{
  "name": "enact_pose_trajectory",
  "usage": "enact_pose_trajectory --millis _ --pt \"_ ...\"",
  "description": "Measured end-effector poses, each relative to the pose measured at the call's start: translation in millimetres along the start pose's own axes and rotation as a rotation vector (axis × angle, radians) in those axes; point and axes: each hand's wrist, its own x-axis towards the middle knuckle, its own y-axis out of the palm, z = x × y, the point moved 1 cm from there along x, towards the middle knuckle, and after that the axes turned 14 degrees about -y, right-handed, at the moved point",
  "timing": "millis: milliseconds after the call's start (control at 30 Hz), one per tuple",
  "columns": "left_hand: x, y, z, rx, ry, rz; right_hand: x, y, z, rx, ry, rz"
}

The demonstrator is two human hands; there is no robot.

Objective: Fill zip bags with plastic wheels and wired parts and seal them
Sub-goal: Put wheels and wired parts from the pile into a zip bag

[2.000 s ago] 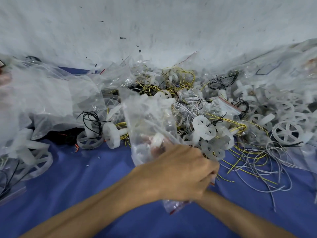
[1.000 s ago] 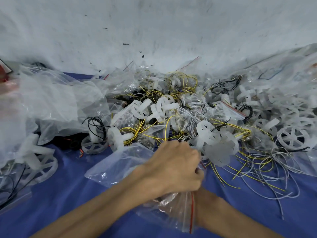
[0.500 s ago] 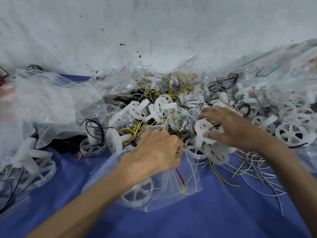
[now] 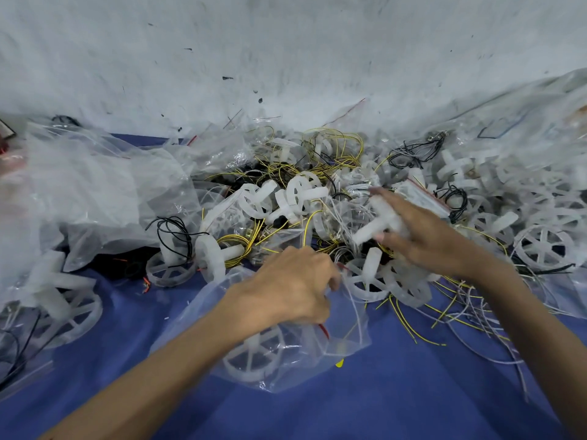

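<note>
Grip of right hand (image 4: 427, 241) on white wheel (image 4: 379, 221) is motion-blurred

The counter (image 4: 413, 401) is plain blue, and the wall (image 4: 286, 42) is whitish grey, flecked with small dark specks. The zip bag (image 4: 346, 331) in the left hand (image 4: 292, 287) is clear with a thin red line at its mouth; a spoked wheel (image 4: 251, 357) shows milky white through it. The plastic wheel (image 4: 378, 223) in the right hand (image 4: 425, 239) is the same translucent white, like the loose wheels (image 4: 543, 246). The pile holds yellow wires (image 4: 236, 242), black wires (image 4: 168, 221) and grey-white wires (image 4: 482, 315). The loose bags (image 4: 95, 192) are clear to cloudy white
</note>
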Motion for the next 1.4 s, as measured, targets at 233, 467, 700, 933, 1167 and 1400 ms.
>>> enact_pose_trajectory --millis 233,467,700,933,1167,1400 --pt "-1 -7 -2 -0.123 -0.028 -0.194 7 -14 30 0.436 0.054 -0.363" --pt "-3 -12 -7 -0.245 -0.028 -0.329 6 -18 63 0.617 0.003 0.137" --pt "-6 -7 -13 -0.152 -0.004 -0.2 5 4 68 0.155 -0.033 0.371" --pt "-9 -8 -10 -0.187 0.063 -0.058 1 17 81 -0.088 -0.016 0.384" --pt "-11 -14 -13 -0.449 0.049 0.017 -5 29 84 -0.019 -0.02 0.451" --pt "-13 -23 -15 -0.518 -0.035 -0.11 2 28 76 0.013 -0.094 0.365"
